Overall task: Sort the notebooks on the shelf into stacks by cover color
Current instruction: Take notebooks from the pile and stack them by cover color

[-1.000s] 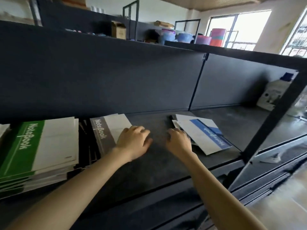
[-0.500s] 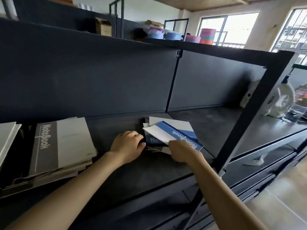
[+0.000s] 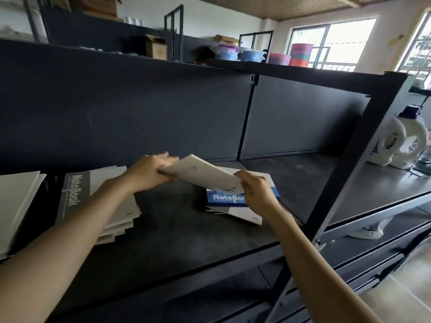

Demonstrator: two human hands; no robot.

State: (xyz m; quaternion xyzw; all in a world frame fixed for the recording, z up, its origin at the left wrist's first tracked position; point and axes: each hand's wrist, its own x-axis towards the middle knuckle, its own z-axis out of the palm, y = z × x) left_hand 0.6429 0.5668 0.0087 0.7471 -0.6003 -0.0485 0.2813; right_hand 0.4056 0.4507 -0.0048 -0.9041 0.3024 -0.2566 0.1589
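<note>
White back cover upward, a notebook (image 3: pixel 203 174) hangs tilted above the shelf board (image 3: pixel 177 227), held at both ends on my remote feed. The left hand (image 3: pixel 151 172) pinches its left end, fingers curled over the edge. The right hand (image 3: pixel 257 194) grips the lower, right end, fingers wrapped round the corner. Both bare forearms reach in from the bottom of the view and converge over the middle of the board.

Directly beneath the right hand a blue notebook stack (image 3: pixel 224 198) lies on the board, near the right upright. A grey notebook stack (image 3: pixel 77 194) lies toward the board's left end, with the left forearm passing over it. A white-covered pile (image 3: pixel 16 201) sits at the far left.

Half a second ago the right hand alone held this notebook low over the blue stack, blue cover up, while the left hand rested on the board. It has since been turned over and raised, and the left hand has joined.
</note>
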